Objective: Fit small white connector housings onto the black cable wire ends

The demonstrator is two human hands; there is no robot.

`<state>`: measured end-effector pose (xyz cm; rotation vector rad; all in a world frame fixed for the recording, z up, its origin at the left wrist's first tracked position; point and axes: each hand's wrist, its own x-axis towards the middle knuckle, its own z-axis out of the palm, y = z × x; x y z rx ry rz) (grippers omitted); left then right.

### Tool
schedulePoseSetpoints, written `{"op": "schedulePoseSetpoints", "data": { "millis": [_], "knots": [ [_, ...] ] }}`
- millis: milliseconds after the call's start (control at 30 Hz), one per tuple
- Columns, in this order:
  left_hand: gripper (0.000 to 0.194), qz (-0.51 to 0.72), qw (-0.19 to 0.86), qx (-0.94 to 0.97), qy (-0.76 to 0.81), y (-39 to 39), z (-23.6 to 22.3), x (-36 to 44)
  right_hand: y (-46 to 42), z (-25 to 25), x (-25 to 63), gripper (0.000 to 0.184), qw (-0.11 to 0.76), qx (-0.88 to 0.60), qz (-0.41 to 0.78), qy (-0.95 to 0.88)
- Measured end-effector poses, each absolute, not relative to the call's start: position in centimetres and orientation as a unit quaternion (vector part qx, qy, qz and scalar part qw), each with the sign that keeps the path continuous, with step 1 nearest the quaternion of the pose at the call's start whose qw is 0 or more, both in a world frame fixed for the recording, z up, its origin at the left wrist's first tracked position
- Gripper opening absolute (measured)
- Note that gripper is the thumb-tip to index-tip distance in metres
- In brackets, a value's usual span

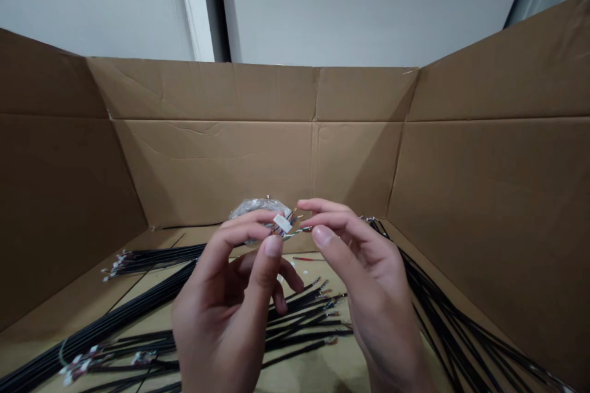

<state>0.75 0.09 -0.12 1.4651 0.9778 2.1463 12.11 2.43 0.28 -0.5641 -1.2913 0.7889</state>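
Between the thumb and forefinger of my left hand is a small white plastic connector housing, tilted, with thin coloured wires about it. My right hand faces it from the right. Its thumb and middle finger close on the end of a thin twisted wire, while the forefinger is held slightly apart above. Other loose wire ends stick out near the connector, by the right fingertips. The exact grip on the wire is partly hidden by the fingers.
Black cables with bare wire ends lie below my hands. A thick cable bundle runs at left, near cables with white connectors. More cables lie right. Behind are a clear plastic bag and cardboard walls.
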Motion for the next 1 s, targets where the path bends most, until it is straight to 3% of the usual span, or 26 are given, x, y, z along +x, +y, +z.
{"op": "schedulePoseSetpoints", "data": {
  "millis": [267,433,867,1000],
  "knots": [
    [0.003,0.761,0.173,0.525,0.341,0.4,-0.2,0.7,2.5,0.2,12.6,0.019,0.696,-0.234,0.334,-0.591],
    [0.023,0.778,0.167,0.529,0.296,0.8,-0.7,0.5,2.6,0.3,12.6,0.016,0.688,-0.242,0.326,-0.602],
    [0.021,0.684,-0.013,0.624,0.377,0.6,-1.3,-0.2,2.5,0.3,12.8,0.021,0.681,-0.232,0.337,-0.607],
    [0.019,0.663,-0.019,0.631,0.402,0.3,-1.4,-0.4,2.3,0.3,12.9,0.023,0.678,-0.232,0.335,-0.612]
  ]
}}
